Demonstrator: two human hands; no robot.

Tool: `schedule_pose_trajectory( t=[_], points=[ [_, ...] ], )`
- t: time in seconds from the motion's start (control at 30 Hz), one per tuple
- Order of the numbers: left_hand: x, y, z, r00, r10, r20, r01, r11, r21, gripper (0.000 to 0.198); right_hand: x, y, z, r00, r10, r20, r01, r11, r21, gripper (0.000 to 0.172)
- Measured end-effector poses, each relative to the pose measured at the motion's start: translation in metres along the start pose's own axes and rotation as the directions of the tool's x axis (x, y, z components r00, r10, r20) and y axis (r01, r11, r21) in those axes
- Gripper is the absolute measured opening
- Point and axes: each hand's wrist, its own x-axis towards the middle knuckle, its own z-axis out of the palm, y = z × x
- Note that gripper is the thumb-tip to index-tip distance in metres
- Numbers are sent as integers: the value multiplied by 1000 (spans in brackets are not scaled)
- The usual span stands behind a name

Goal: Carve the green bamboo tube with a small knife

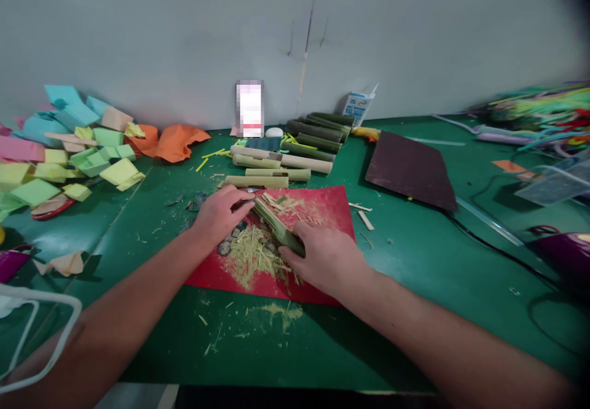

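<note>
My right hand (325, 258) is closed around the near end of a green bamboo piece (276, 228) that lies slanted on a red mat (329, 209). My left hand (220, 212) is closed at the piece's far end, gripping something small that I cannot make out. A heap of pale bamboo shavings (253, 255) lies on the mat between my hands, and more shavings have spilled onto the green table (415, 255) in front of it.
Several cut bamboo tubes (286, 160) lie behind the mat, darker ones farther back. A dark brown sheet (408, 169) lies to the right. Coloured paper pieces (78, 145) pile at the left, orange cloth (173, 142) behind. Coloured sticks (544, 111) and a cable are at right.
</note>
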Motion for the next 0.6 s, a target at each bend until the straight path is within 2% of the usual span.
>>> schedule_pose_trajectory(
  t=[0.27,0.4,0.5,0.6],
  points=[
    [1,10,3,999,-24,-45,20,996,-89,16,0,0,1,1000,-11,-14,11,1000,2,26],
    [-1,23,6,996,82,15,-80,988,-132,15,1,-1,3,1000,3,-17,-3,1000,5,25],
    [0,24,5,985,155,78,-145,982,-116,17,0,-1,4,1000,-5,-16,5,1000,10,24],
    [2,19,3,991,135,23,-134,990,-35,17,0,-1,5,1000,-13,-19,13,1000,13,25]
  ],
)
